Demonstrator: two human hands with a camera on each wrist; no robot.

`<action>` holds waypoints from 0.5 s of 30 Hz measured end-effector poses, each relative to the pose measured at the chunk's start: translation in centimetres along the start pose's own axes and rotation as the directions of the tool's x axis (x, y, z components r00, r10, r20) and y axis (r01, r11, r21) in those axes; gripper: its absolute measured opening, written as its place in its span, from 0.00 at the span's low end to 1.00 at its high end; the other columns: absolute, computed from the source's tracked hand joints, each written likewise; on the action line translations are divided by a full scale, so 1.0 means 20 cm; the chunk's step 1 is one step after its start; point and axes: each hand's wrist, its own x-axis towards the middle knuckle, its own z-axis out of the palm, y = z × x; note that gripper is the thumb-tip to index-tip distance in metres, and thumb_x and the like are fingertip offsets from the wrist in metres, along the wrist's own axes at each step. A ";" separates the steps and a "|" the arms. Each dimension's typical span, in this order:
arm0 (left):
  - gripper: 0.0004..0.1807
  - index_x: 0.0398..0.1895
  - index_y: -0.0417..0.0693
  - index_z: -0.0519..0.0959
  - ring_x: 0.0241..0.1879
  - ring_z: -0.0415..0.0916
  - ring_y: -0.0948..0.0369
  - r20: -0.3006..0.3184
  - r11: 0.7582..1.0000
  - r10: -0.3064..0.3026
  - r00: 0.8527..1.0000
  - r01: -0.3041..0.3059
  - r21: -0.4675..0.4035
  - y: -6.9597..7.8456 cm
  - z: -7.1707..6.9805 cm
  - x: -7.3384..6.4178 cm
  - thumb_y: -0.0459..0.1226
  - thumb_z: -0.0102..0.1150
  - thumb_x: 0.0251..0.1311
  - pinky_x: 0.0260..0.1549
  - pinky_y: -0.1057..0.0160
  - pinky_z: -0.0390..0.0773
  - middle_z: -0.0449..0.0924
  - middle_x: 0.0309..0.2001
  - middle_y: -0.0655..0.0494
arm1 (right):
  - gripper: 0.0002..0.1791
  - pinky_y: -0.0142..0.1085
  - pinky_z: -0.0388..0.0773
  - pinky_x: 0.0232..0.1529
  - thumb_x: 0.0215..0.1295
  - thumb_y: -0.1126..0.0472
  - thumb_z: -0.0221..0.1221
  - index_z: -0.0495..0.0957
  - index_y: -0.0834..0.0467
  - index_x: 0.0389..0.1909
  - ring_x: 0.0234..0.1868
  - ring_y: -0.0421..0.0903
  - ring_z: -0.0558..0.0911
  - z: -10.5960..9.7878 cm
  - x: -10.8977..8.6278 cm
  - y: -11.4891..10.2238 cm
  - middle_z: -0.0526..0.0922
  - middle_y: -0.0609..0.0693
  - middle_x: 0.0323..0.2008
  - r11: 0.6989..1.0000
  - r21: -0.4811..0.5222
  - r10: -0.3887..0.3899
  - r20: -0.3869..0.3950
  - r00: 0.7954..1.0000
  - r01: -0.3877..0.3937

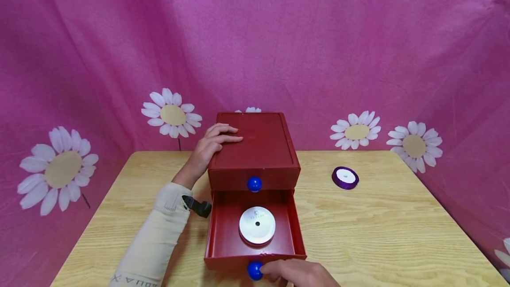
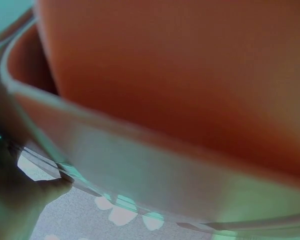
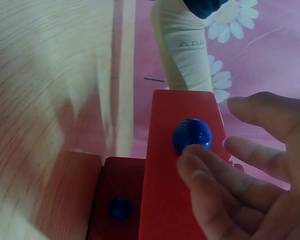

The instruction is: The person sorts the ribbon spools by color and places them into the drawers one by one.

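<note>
A dark red two-drawer box (image 1: 255, 145) stands on the table with its lower drawer (image 1: 223, 229) pulled out. Inside that drawer lies a ribbon spool with a white face (image 1: 257, 234). My left hand (image 1: 209, 147) rests on the top left edge of the box, fingers spread over the lid. At the drawer front, my right hand (image 1: 300, 273) pinches the lower blue knob (image 1: 254, 271) with thumb and forefinger; the right wrist view shows the fingertips against this knob (image 3: 192, 134), other fingers held off. The upper drawer's blue knob (image 1: 254, 184) is untouched.
A purple ribbon spool (image 1: 345, 177) lies on the wooden table (image 1: 370, 225), right of the box. Behind the table hangs a pink cloth (image 1: 279, 48) printed with white daisies. Red plastic surfaces (image 2: 155, 155) fill most of the left wrist view.
</note>
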 end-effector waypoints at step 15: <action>0.25 0.46 0.30 0.77 0.60 0.53 0.41 -0.001 1.000 0.000 1.000 0.000 -0.007 0.00 0.00 0.00 0.21 0.30 0.51 0.61 0.46 0.45 0.67 0.54 0.35 | 0.25 0.24 0.75 0.34 0.52 0.48 0.61 0.69 0.36 0.53 0.34 0.29 0.78 0.08 0.04 0.04 0.79 0.34 0.41 1.000 -0.015 -0.008 -0.014 1.000 0.008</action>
